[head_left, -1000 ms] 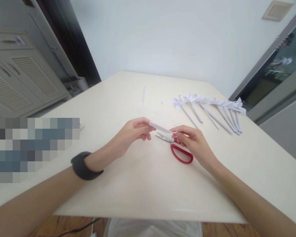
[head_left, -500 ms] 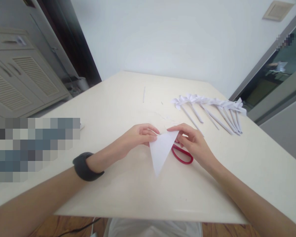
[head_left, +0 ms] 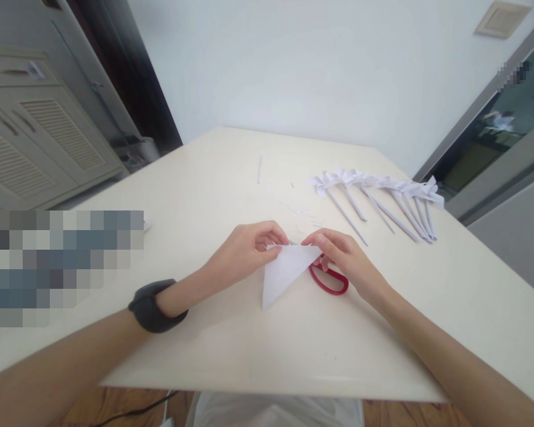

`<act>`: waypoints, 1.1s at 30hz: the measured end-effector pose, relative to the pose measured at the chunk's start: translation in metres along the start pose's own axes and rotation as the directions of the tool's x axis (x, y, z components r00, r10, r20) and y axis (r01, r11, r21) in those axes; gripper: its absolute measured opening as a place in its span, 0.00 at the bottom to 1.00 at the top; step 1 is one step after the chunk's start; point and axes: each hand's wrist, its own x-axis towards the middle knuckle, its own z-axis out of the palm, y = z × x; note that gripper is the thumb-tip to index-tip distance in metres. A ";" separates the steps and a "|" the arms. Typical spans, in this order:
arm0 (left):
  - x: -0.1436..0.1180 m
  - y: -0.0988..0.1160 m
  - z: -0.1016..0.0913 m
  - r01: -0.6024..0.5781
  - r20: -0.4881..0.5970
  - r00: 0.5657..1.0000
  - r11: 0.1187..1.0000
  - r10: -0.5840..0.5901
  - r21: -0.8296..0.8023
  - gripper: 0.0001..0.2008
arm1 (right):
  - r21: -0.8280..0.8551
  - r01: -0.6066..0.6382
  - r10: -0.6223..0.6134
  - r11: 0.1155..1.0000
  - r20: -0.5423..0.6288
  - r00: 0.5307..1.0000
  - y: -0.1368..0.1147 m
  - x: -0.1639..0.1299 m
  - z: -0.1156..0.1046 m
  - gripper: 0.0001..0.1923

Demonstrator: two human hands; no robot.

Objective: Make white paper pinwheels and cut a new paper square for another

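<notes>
Paper triangle [head_left: 283, 274], white, held between both hands above the table [head_left: 231, 196]. Its upper edge runs from one hand to the other; its long point hangs down toward the person, tip near the table surface.

Left hand [head_left: 244, 252]: fingers curled, thumb and fingertips pinched shut on the triangle's upper left corner. A dark band [head_left: 153, 305] sits on this wrist.

Right hand [head_left: 345, 261]: thumb and forefinger pinched shut on the triangle's upper right corner, remaining fingers bent below.

Scissors [head_left: 328, 281], red handles, lie flat on the table directly under the right hand; one handle loop shows just below its fingers, beside the triangle's right edge. Blades mostly hidden behind paper and fingers.

Beyond the right hand, well apart from it: a row of white paper pieces on rolled paper stems [head_left: 378, 198], lying side by side on the table, heads away from the person, stems fanned toward the person.

Beyond both hands: a thin white paper strip [head_left: 258, 169] lies alone, and small paper scraps [head_left: 305, 214] are scattered between the hands and the stemmed pieces.

Off the left hand's side: a louvred cabinet [head_left: 40, 142] stands behind the table.
</notes>
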 end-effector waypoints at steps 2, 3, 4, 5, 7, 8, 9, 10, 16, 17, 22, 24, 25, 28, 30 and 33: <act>-0.001 0.002 0.000 -0.018 -0.014 1.000 0.999 0.018 0.033 0.06 | -0.043 -0.037 0.040 0.998 0.068 0.997 0.001 0.000 0.001 0.12; -0.001 0.003 0.001 -0.020 -0.020 1.000 0.999 0.021 0.036 0.06 | -0.060 -0.053 0.059 0.997 0.097 0.994 0.002 0.000 0.002 0.11; -0.001 0.003 0.000 -0.018 -0.027 0.999 1.000 0.019 0.025 0.06 | -0.069 -0.063 0.071 0.996 0.118 0.991 0.004 0.000 0.003 0.10; -0.001 0.003 0.000 -0.013 -0.031 0.999 1.000 0.013 -0.002 0.07 | -0.071 -0.062 0.070 0.996 0.128 0.989 0.005 0.000 0.003 0.09; 0.000 0.004 -0.002 0.013 -0.030 0.999 0.995 -0.016 -0.096 0.08 | -0.056 -0.037 0.044 0.998 0.130 0.991 0.007 0.000 0.004 0.10; 0.001 0.004 -0.003 0.040 -0.013 0.999 0.987 -0.043 -0.155 0.10 | -0.044 -0.024 0.030 0.999 0.126 0.992 0.007 0.000 0.003 0.10; 0.001 0.005 -0.004 0.079 0.020 0.997 0.973 -0.077 -0.215 0.12 | -0.031 -0.016 0.019 0.999 0.121 0.992 0.007 0.000 0.003 0.10; 0.002 0.005 -0.005 0.127 0.067 0.991 0.954 -0.113 -0.271 0.13 | -0.017 -0.007 0.009 1.000 0.114 0.993 0.006 -0.001 0.002 0.10; 0.003 0.007 -0.004 0.340 0.412 0.898 0.837 -0.154 -0.429 0.15 | 0.066 0.052 -0.057 0.996 0.075 0.996 0.000 -0.002 0.000 0.09; 0.002 0.007 -0.003 0.342 0.425 0.892 0.844 -0.153 -0.414 0.14 | 0.076 0.056 -0.061 0.996 0.072 0.996 -0.001 -0.003 0.000 0.10; 0.000 0.013 -0.003 0.300 0.385 0.903 0.920 -0.190 -0.251 0.12 | 0.119 0.059 -0.067 0.991 0.067 0.996 -0.005 -0.004 0.001 0.09; 0.001 0.014 -0.004 0.296 0.349 0.914 0.930 -0.208 -0.220 0.13 | 0.144 0.061 -0.072 0.988 0.070 0.995 -0.007 -0.004 0.002 0.08; 0.001 0.014 -0.004 0.294 0.333 0.918 0.931 -0.213 -0.216 0.13 | 0.155 0.058 -0.070 0.986 0.071 0.995 -0.007 -0.004 0.002 0.07; 0.001 0.013 -0.005 0.277 0.269 0.939 0.936 -0.216 -0.215 0.14 | 0.146 0.038 -0.048 0.988 0.062 0.997 -0.007 -0.004 0.002 0.08; 0.001 0.014 -0.005 0.277 0.254 0.943 0.933 -0.218 -0.229 0.13 | 0.126 0.030 -0.037 0.992 0.052 0.998 -0.006 -0.004 0.002 0.11; 0.000 0.020 -0.006 0.314 0.262 0.934 0.908 -0.243 -0.276 0.10 | 0.112 0.041 -0.046 0.993 0.047 0.998 -0.005 -0.005 0.002 0.13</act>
